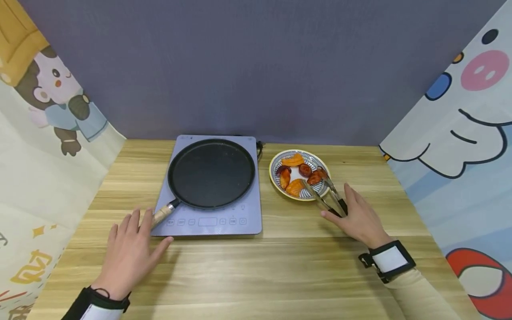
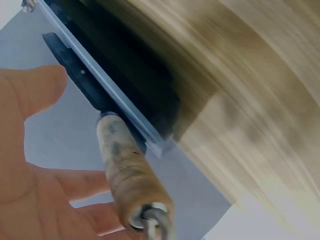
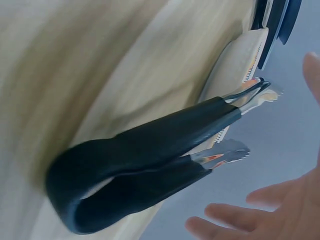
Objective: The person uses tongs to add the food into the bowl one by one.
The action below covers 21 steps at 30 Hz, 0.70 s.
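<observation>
A flat black frying pan (image 1: 211,173) sits on the induction cooker (image 1: 252,226), its wooden handle (image 1: 162,215) angled toward the near left. My left hand (image 1: 130,253) is beside this handle with the thumb spread away; in the left wrist view the fingers pass behind the handle (image 2: 131,175), and contact cannot be made out. To the right, a patterned plate (image 1: 276,186) holds several food pieces, orange and reddish brown. Metal tongs (image 3: 150,145) with black grips lean over its rim, tips among the food. My right hand (image 1: 362,220) hovers around the grips, thumb and fingers apart from them.
Behind the cooker's right edge runs a black cable (image 1: 259,149). A grey-blue wall panel (image 1: 256,75) closes off the back of the wooden table (image 1: 280,275). Printed cartoon sheets flank both sides.
</observation>
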Tool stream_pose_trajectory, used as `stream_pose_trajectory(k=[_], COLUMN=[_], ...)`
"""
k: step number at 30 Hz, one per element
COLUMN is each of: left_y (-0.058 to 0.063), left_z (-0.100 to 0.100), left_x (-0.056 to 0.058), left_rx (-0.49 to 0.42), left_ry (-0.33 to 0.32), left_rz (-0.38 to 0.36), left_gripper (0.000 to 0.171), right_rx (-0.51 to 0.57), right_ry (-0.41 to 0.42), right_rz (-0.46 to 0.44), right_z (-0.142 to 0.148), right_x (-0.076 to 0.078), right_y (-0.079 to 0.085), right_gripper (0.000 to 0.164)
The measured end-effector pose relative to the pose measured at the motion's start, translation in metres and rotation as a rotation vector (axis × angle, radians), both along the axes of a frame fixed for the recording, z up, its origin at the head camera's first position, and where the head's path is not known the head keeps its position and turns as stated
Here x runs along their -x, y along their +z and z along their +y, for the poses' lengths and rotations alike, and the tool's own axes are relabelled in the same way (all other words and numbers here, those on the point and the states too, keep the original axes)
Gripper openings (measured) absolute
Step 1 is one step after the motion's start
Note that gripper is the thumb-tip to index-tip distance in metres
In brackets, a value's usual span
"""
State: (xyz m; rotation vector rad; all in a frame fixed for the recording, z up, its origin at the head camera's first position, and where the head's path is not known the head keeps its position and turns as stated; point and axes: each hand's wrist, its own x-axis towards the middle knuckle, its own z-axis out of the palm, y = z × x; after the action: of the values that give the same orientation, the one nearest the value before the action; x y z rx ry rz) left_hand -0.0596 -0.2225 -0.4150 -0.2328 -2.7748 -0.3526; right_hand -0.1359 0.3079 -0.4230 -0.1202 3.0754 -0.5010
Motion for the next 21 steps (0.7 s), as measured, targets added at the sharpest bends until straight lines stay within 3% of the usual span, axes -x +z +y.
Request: stream_pose_trajectory(k=[7, 21], left_y=[-0.002, -0.005], left_z=[-0.007, -0.008], left_x=[-0.002, 0.0], left_rx=[0.02, -0.017], left_ry=[0.006, 0.047], left_rz=[-0.016, -0.063], left_gripper=[0.075, 0.061], right_rx=[-0.005, -0.004], right_ry=[-0.048, -0.075], right_rz=[-0.1, -0.103], right_z=[0.002, 0.005], right_x=[-0.003, -0.005], right_y=[-0.006, -0.019], right_gripper=[0.121, 0.101])
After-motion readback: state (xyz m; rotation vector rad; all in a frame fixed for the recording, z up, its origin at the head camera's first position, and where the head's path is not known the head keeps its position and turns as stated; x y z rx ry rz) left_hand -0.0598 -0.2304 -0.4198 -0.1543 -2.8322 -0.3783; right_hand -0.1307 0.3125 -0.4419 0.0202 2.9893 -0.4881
